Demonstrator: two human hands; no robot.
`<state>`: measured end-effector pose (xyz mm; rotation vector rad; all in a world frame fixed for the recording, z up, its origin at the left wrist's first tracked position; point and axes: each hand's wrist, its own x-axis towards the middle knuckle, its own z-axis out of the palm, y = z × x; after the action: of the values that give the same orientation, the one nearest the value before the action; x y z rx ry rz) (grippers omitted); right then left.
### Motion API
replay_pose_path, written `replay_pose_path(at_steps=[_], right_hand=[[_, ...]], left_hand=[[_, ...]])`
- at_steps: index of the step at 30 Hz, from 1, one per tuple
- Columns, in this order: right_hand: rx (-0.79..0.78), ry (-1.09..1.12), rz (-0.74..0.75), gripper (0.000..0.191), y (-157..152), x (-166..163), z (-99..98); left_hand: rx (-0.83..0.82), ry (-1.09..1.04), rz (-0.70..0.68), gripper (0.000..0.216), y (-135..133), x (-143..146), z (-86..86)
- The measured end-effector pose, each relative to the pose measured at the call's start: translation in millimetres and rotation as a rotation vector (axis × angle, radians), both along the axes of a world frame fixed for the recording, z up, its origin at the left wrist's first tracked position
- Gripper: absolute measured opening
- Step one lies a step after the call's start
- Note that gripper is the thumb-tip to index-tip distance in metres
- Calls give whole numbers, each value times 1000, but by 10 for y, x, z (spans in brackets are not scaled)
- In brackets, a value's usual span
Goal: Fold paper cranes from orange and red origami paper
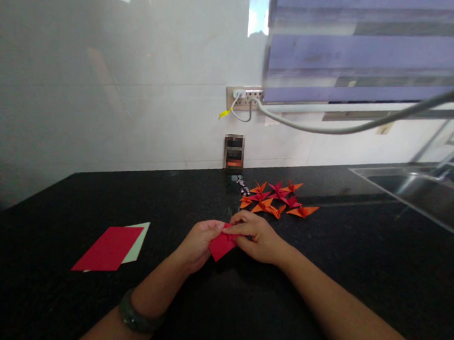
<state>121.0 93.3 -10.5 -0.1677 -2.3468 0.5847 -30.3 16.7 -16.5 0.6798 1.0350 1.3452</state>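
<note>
Between my two hands is a folded piece of red paper, one corner pointing down toward me. My left hand grips its left side, thumb on top. From the right, my right hand pinches the upper edge, and its fingers cover part of the folds. Just beyond my hands lie several folded paper cranes in orange and red. To the left, flat sheets of red paper rest on a pale green sheet.
A small dark box, blurred out, stands against the wall. Above it, cables run from a wall socket. At the right is a sink set into the black countertop.
</note>
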Motion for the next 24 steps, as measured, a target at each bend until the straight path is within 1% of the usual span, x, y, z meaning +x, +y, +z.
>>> replay_pose_path(at_steps=[5,8,11,15,21,24], right_hand=[[53,4,-83,29,8,-25,-28],[30,48,-178,26,35,-46,-69],[-5,70,-234,23,40,-58,-79],[-1,47,-228,19,9,-60,-47],[149,-96,-129,21,-28,-24,0],[171,-157,-104,23,-25,-8,12]], left_hand=[[4,47,-15,23,3,2,-17],[-21,91,-13,24,1,3,-27],[-61,149,37,23,0,7,-36],[-81,223,93,21,-1,22,-32],[-97,247,87,14,3,25,-18],[-86,209,99,12,11,9,-8]])
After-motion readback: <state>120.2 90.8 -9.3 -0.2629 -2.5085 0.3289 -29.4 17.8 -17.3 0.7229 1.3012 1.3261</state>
